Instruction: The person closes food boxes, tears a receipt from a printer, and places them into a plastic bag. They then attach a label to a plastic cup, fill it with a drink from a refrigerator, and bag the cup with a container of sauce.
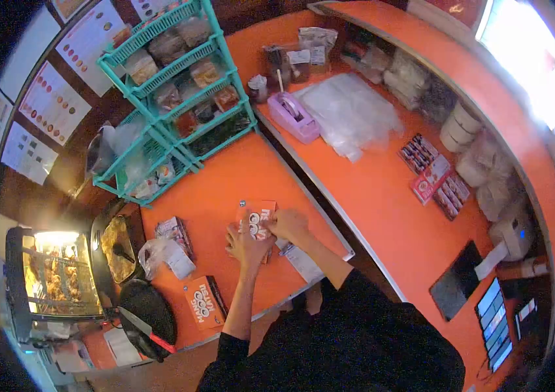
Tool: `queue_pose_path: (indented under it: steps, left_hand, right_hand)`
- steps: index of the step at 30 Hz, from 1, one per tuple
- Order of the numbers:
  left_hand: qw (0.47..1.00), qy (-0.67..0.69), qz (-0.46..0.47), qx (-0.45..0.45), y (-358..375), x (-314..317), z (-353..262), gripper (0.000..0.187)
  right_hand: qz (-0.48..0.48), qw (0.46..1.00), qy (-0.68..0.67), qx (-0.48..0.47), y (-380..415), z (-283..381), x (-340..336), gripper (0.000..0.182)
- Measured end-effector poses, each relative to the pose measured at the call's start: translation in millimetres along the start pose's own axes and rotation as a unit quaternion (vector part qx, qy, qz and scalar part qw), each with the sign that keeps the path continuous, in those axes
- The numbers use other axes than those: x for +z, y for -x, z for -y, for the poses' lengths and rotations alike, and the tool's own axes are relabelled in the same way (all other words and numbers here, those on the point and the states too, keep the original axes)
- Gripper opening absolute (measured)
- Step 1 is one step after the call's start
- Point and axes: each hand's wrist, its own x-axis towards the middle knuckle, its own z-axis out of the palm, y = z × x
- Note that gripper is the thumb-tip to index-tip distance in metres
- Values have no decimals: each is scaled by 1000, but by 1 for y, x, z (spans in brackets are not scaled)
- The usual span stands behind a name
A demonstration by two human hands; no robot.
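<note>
An orange cardboard food box with white and black lettering lies on the orange counter in front of me. My left hand is on the near part of the box, its fingers bent over the top and left side. At the right edge, my right hand grips the box with curled fingers, slightly blurred. Both hands cover much of the lid. A second orange box of the same kind sits nearer the counter's front edge, to the left. White paper lies just right of my hands, partly under the right forearm.
Teal basket racks with bagged goods stand at the back. Left are a lit food warmer, a black round board and a red-handled knife. The right counter holds a pink tape dispenser, plastic bags and a phone.
</note>
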Motion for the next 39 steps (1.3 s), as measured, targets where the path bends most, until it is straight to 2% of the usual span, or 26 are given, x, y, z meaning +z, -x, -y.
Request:
queue_pose_path:
  steps: [1, 3, 6, 7, 8, 10, 11, 12, 13, 14, 15, 16, 17, 19, 21, 23, 24, 26, 28, 30, 31, 33, 35, 37, 38, 39]
  left_hand:
    - [1000, 4, -7, -8, 6, -2, -3, 103]
    - [998, 42, -3, 55, 20, -7, 11, 102]
    - [919, 232, -59, 314, 22, 0, 38, 92]
    - [902, 381, 71, 193, 31, -9, 38, 87]
    - [845, 493, 203, 51, 43, -28, 40, 81]
    - [795, 555, 244, 25, 58, -41, 47, 79]
    - [793, 552, 255, 30, 50, -28, 75, 79]
    - [855, 472, 177, 120, 31, -1, 111, 81]
    - [895, 384, 91, 207, 25, 16, 131, 84]
    - [893, 388, 92, 210, 33, 17, 130, 84]
    - [969, 201, 50, 135, 41, 14, 127, 87]
    - [999, 3, 4, 52, 48, 13, 126, 91]
    - [998, 7, 3, 56, 51, 20, 125, 91]
    - [985, -114, -60, -115, 57, 42, 132, 96]
    - [991, -83, -71, -81, 45, 51, 148, 94]
    - [992, -44, -112, -46, 54, 48, 133, 89]
    - [988, -53, -128, -65, 70, 38, 109, 85]
    - [977, -75, -167, -106, 76, 40, 90, 76]
    - [964, -103, -199, -144, 88, 45, 84, 68]
    - [938, -54, -328, 101, 97, 50, 79, 48]
    - [937, -60, -331, 92, 104, 48, 66, 48]
    - [960, 103, -238, 104, 127, 52, 21, 32]
    - [943, 196, -141, 231, 144, 66, -15, 19]
    - [923, 341, 40, 174, 174, 48, -80, 13]
    - [919, 343, 49, 186, 175, 49, -87, 13]
    - [911, 358, 63, 196, 178, 51, -89, 13]
  right_hand:
    - [-9, 1000, -1, 13, 12, 4, -5, 63]
    - [34, 984, 35, 174, 35, 5, -13, 78]
    - [173, 939, -253, 155, 56, -20, 2, 84]
    - [203, 923, -295, 144, 61, -38, 18, 79]
    - [181, 920, -307, 165, 83, -45, 19, 79]
    - [-88, 974, -207, -4, 114, -51, 6, 65]
    - [-123, 972, -186, 68, 128, -65, -9, 56]
    - [-156, 964, -164, 136, 146, -86, -35, 50]
    - [-223, 924, -240, 199, 164, -111, -66, 35]
    - [-445, 846, -250, 154, 175, -175, -72, 31]
    - [-587, 781, -54, 205, 206, -217, -106, 35]
    - [-640, 685, 190, 293, 245, -260, -144, 52]
    - [-619, 605, 117, 486, 285, -282, -188, 56]
    - [-629, 467, 199, 589, 349, -361, -220, 68]
    - [-588, 500, 43, 635, 390, -402, -250, 73]
    - [-642, 636, -189, 384, 424, -472, -258, 68]
    - [-745, 601, -136, 255, 424, -481, -263, 59]
    - [-820, 555, -98, 102, 411, -477, -281, 50]
    - [-748, 583, -113, 297, 407, -435, -314, 40]
    - [-716, 584, 3, 382, 375, -393, -352, 35]
    - [-710, 566, 124, 400, 349, -381, -366, 34]
    - [-680, 656, 100, 312, 295, -385, -375, 31]
    - [-665, 699, 200, 170, 243, -318, -359, 30]
    - [-580, 782, 86, 212, 237, -281, -340, 29]
    - [-588, 773, 89, 220, 248, -286, -339, 29]
    - [-646, 699, 152, 266, 266, -294, -330, 31]
